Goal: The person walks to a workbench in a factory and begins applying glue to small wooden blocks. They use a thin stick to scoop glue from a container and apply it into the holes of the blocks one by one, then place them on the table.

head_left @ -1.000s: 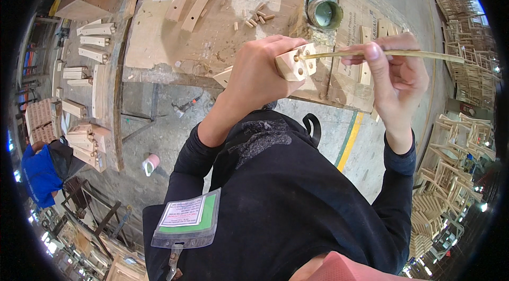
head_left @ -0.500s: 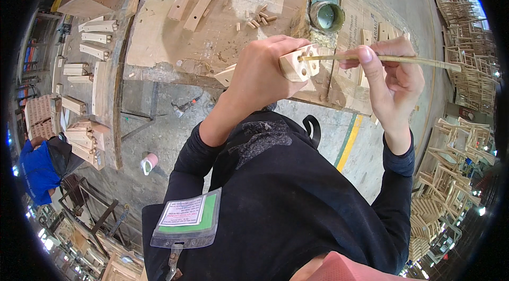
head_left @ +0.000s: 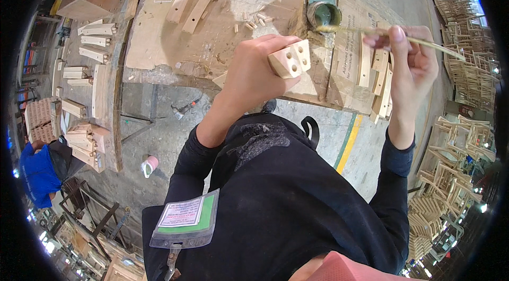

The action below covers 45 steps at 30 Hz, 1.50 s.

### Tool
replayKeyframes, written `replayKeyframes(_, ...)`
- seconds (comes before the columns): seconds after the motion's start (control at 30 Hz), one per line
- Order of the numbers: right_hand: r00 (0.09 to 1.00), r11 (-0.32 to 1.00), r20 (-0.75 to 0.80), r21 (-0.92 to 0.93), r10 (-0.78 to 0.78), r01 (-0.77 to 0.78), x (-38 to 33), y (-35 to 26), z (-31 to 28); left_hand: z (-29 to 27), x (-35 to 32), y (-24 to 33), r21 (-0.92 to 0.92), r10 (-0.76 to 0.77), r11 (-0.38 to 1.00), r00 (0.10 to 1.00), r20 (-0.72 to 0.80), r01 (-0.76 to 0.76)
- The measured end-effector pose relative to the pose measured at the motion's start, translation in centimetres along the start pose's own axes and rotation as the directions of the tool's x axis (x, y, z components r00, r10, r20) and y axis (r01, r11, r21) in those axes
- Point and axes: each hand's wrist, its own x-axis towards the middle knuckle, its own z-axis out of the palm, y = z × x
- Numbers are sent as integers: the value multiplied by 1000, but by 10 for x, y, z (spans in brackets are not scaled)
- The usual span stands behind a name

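My left hand [head_left: 249, 69] is closed around a pair of pale wooden pieces [head_left: 286, 63], their end faces with drilled holes turned up and to the right. In my raised right hand [head_left: 412, 61] a thin, light-brown stick [head_left: 437, 48] is pinched between thumb and fingers. Its far end is smeared by motion at the lower rim of an open can [head_left: 338, 18] with greenish-white liquid inside. Whether the tip touches the can, I cannot tell. Several small wooden dowels [head_left: 261, 15] lie loose beyond my left hand.
Two curved slats [head_left: 204, 3] rest on the cardboard-covered bench [head_left: 148, 42]. More wooden parts [head_left: 379, 72] lie beside my right hand. Stacked pieces [head_left: 94, 41] fill a bench at left, near a person in blue [head_left: 40, 175]. A pink cup [head_left: 150, 164] is on the floor.
The stick has left the hole in the wooden pieces and moved to the can, my right hand shifting slightly right. The held pieces have moved a little left.
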Motion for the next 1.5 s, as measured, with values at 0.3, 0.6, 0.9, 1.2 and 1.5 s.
replayKeyframes(0.3,998,775,-28,-632,-48,20,-18,145,0,-6,-3,-8,84,-51,995,998,-24,53)
replayKeyframes(0.6,980,970,-132,-177,147,-169,-41,169,18,-8,-6,-15,70,-112,991,993,-28,114)
replayKeyframes(0.9,755,698,-228,602,615,-387,-42,162,11,-5,-3,-16,48,-142,988,990,-24,143)
replayKeyframes(1.2,573,496,-145,695,806,-521,-47,191,-11,-4,-2,-16,37,-141,989,990,-8,141)
replayKeyframes(1.5,721,577,-141,710,678,-404,-33,138,-29,-4,1,-11,53,-120,991,993,9,119)
